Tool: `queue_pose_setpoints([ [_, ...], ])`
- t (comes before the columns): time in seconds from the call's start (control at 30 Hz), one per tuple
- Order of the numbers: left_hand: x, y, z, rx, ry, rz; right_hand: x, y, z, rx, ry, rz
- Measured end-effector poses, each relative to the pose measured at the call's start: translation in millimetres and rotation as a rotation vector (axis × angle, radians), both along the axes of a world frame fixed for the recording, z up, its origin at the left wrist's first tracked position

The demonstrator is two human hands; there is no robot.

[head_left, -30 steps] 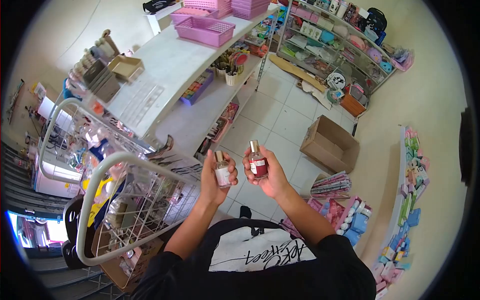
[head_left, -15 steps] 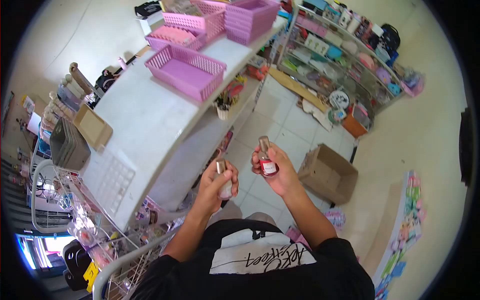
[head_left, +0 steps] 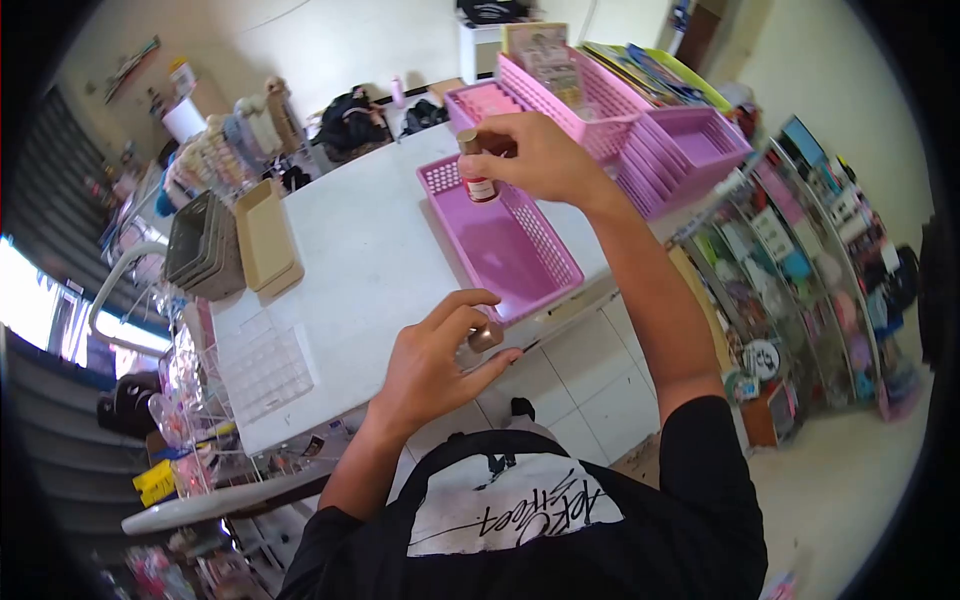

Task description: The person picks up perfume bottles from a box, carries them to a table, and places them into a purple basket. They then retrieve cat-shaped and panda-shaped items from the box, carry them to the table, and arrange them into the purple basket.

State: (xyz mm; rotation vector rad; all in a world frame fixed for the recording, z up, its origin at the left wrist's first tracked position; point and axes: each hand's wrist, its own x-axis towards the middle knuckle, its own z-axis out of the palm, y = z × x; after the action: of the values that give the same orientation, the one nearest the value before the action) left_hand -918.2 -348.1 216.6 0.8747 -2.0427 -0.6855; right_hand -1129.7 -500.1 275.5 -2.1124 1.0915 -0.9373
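My right hand point(head_left: 548, 162) pinches a red nail polish bottle point(head_left: 480, 188) with a white label and brownish cap, upright. It hovers over the far end of a pink-purple plastic basket point(head_left: 505, 255) on the white table. My left hand point(head_left: 425, 368) is near the basket's close end, fingers curled around a second nail polish bottle point(head_left: 487, 336). Only its shiny brownish cap shows clearly; the fingers hide most of the rest. No items show on the visible part of the basket's floor.
On the white table point(head_left: 350, 235) are a clear compartment tray point(head_left: 262, 368), a beige tray point(head_left: 268, 240) and stacked grey-brown baskets point(head_left: 203, 245). Stacked purple baskets point(head_left: 665, 155) stand at the far right. Glass shelves point(head_left: 800, 260) with goods are on the right.
My view has turned toward the table. My right hand has carried the red bottle from in front of my body to over the basket. My left hand has moved closer to the basket with its bottle.
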Motion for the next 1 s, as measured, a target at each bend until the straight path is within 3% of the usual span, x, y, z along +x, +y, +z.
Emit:
queue_pose_setpoints([
  [0.13,-15,-14,-10,-0.055,-0.127,0.057,17,-64,-32,-0.004,0.039,0.180],
  [0.4,-21,-8,-14,-0.006,-0.072,0.171,26,-56,-45,-0.062,0.133,0.094],
  [0.5,-22,-7,-13,0.029,-0.063,0.171,25,-58,-50,-0.200,0.136,0.124],
  [0.73,-20,-9,-14,0.047,-0.015,0.169,20,-59,-47,-0.214,0.189,0.174],
  [0.8,-14,-12,-17,-0.001,0.009,0.173,16,-52,-45,-0.498,0.179,0.040],
  [0.83,-10,-17,-24,0.094,0.299,0.140,14,-43,-30,-0.502,0.176,0.043],
  [0.87,-6,-20,-26,0.186,0.588,0.107,9,-30,-9,-0.301,0.103,0.068],
  [0.9,-5,-24,-14,0.333,0.633,0.138,7,-19,8,-0.102,0.030,0.095],
  [0.93,-5,-30,-6,0.324,0.631,0.149,4,-12,16,-0.107,0.026,0.107],
  [1.0,-7,-43,8,0.502,0.969,0.041,0,1,26,0.076,-0.128,0.361],
])
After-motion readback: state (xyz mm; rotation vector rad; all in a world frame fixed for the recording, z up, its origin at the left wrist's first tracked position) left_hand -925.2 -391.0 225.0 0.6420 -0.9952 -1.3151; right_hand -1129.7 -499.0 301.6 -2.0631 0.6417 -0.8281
